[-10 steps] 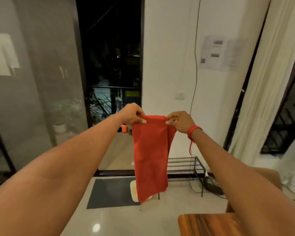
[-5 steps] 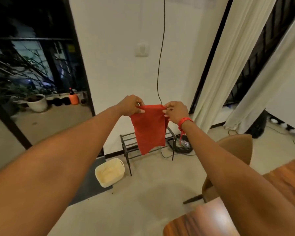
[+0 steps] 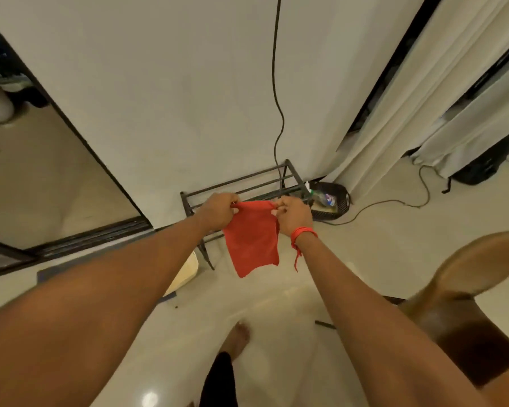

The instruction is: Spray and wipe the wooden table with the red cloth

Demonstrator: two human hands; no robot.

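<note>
The left hand point(image 3: 218, 211) and right hand point(image 3: 293, 214) each pinch a top corner of the red cloth point(image 3: 253, 239), which hangs toward 6 o'clock.

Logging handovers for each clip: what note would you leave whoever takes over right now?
Left hand and right hand each pinch a top corner of the red cloth, which hangs in the air over the floor.
No wooden table or spray bottle is in view; a brown chair is at right.
Done: cloth picked up.
Left: spraying and wiping.
</note>
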